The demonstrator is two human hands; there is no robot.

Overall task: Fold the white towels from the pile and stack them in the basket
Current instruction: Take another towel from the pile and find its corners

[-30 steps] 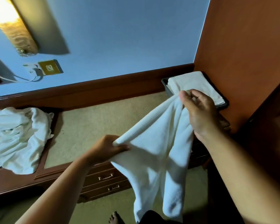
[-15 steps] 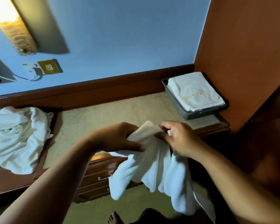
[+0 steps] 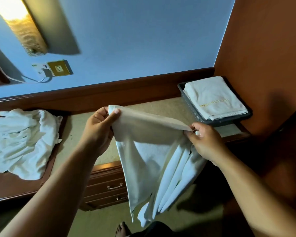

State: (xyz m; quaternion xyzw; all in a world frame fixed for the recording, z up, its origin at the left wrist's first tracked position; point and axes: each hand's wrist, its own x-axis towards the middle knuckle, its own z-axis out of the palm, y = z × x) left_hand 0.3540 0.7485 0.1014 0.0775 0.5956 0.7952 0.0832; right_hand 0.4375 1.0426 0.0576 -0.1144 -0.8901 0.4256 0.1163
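Observation:
A white towel hangs in the air in front of the desk, its top edge stretched between my hands. My left hand pinches its left corner with thumb and fingers. My right hand grips the right end, where the cloth bunches into folds that hang down toward the floor. At the right end of the desk stands a dark basket holding a folded white towel with gold lettering. The pile of crumpled white towels lies at the left end of the desk.
The desk has a beige top with a wooden rim, and drawers below it. An orange-brown wall closes the right side. A wall lamp and a socket plate sit on the blue wall. A bare foot shows on the floor.
My hands have moved apart and upward, spreading the towel's top edge between them. Half a second ago they were close together over the desk's front edge.

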